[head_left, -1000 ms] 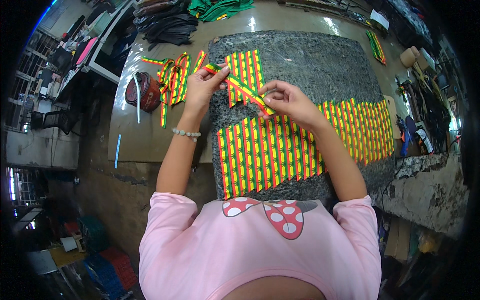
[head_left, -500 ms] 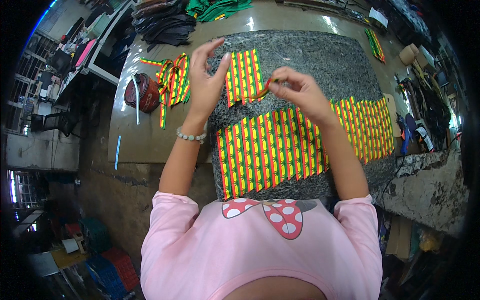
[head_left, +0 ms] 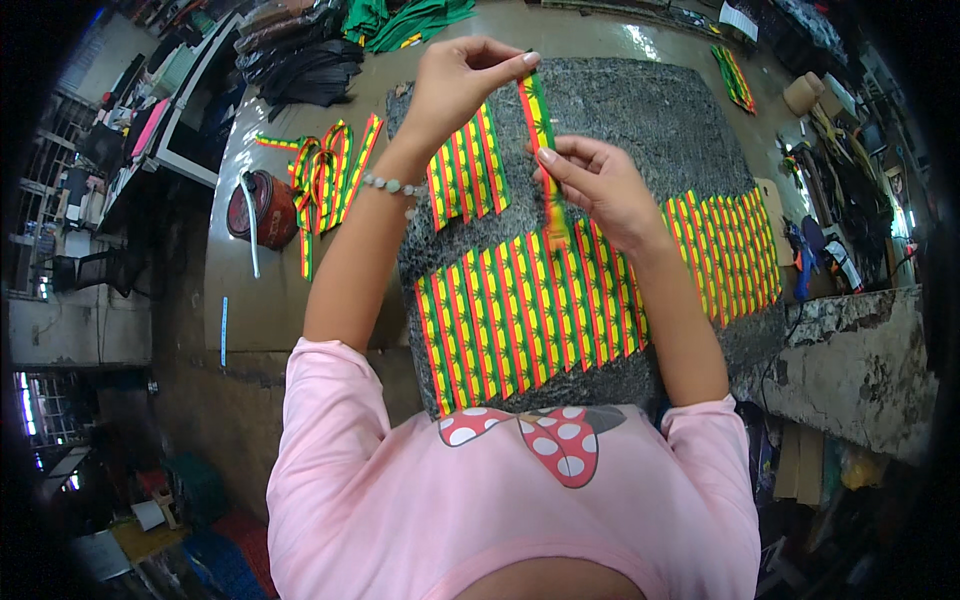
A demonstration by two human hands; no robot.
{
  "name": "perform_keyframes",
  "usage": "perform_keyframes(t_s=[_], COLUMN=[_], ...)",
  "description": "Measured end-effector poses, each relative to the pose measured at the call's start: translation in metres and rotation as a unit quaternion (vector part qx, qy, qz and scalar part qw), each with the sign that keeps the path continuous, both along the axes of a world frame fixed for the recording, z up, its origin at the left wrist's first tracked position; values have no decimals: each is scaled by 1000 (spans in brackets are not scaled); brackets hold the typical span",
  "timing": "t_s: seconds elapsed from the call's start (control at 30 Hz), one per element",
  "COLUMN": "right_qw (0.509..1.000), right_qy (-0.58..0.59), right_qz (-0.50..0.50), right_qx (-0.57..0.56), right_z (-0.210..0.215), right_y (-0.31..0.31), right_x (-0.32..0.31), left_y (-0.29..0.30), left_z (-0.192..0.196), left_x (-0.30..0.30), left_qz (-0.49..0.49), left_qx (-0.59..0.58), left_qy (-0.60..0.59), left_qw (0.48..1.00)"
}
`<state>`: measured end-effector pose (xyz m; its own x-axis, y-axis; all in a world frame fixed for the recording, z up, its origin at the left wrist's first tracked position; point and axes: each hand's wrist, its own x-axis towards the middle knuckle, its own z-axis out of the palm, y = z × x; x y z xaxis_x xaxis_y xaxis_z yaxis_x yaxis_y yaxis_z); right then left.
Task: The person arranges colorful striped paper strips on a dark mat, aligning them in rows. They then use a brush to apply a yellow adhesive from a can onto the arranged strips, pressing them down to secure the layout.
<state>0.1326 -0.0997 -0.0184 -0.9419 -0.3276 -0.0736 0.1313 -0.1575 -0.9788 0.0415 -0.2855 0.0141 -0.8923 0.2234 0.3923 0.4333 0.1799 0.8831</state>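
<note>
The upper end of a striped strip (head_left: 535, 105) is pinched between thumb and finger of the left hand (head_left: 452, 88), and its middle is pinched by the right hand (head_left: 606, 188). The strip is held upright above the dark board (head_left: 640, 125); its lower end is blurred, and whether the long row of strips (head_left: 520, 320) is touched cannot be told. Should that row be brushed by the dangling end or by the right forearm above it, strips could be nudged askew. The short row (head_left: 465, 165), near the left wrist, could be disturbed likewise. Farther left, on the tabletop (head_left: 270, 315), loose strips (head_left: 325, 175) are looped together beside a red can (head_left: 270, 208); if one were pulled carelessly, a tangle could be tightened.
</note>
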Motion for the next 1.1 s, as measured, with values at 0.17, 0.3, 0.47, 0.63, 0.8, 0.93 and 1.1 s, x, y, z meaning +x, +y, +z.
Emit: perform_keyframes(t_s=[0.17, 0.3, 0.47, 0.63, 0.8, 0.93, 1.1], right_qw=[988, 970, 942, 927, 905, 882, 880], right_qy=[24, 55, 85, 95, 110, 141, 146], right_qz=[-116, -129, -115, -108, -109, -104, -106], right_qx=[99, 199, 305, 345, 397, 437, 440], right_z=[-36, -52, -60, -65, -64, -62, -64], right_y=[-16, -27, -36, -40, -44, -47, -48], right_x=[-8, -9, -13, -17, -17, -16, -16], left_y=[-12, -16, -21, -22, -22, -22, -23], left_z=[-57, -101, -130, -136, -136, -135, -134], left_x=[-59, -78, -76, -74, -73, -72, -73], left_qz=[51, 98, 184, 197, 202, 200, 194], left_qx=[-39, -171, -303, -314, -322, -318, -313], left_qy=[-39, -49, 48, 64, 58, 57, 48], left_qw=[997, 979, 934, 926, 923, 925, 928])
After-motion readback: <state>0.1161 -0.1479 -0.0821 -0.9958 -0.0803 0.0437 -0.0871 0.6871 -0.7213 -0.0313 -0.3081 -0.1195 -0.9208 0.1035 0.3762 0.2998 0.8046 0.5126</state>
